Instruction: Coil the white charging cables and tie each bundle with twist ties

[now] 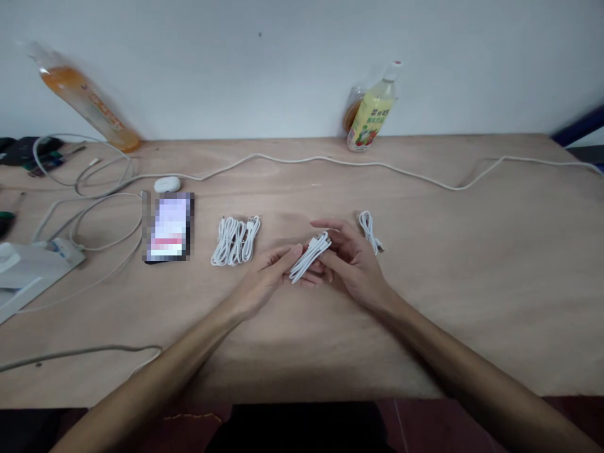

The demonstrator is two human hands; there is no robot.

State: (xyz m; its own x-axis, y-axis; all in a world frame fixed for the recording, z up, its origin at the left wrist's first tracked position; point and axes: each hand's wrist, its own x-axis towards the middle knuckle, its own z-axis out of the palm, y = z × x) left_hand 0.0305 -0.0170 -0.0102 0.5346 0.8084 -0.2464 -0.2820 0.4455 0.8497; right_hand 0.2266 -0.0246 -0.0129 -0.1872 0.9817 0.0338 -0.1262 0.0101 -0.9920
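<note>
A folded white cable (pixel 309 259) is held between both hands above the worktop (pixel 472 251), its plugs uppermost. It is pinched by the left hand (pixel 275 265), thumb on top; the right hand's (pixel 355 259) grip is also closed on it, thumb against the strands, index finger extended clear.

Progress, as judged: the held cable is gathered into a compact bundle, but whether it is secured cannot be told. Several coiled cables (pixel 234 241) are laid side by side at left, apparently finished (three are guessed; the strands overlap). One lone cable (pixel 369 231) is set apart beyond the right hand, also coiled; whether it is dealt with or waiting is not shown.

Hard to make out: the held cable's underside and several fingertips are hidden. The phone's (pixel 168 228) screen is pixelated, and the white box (pixel 38 270) is cut off by the left edge.
</note>
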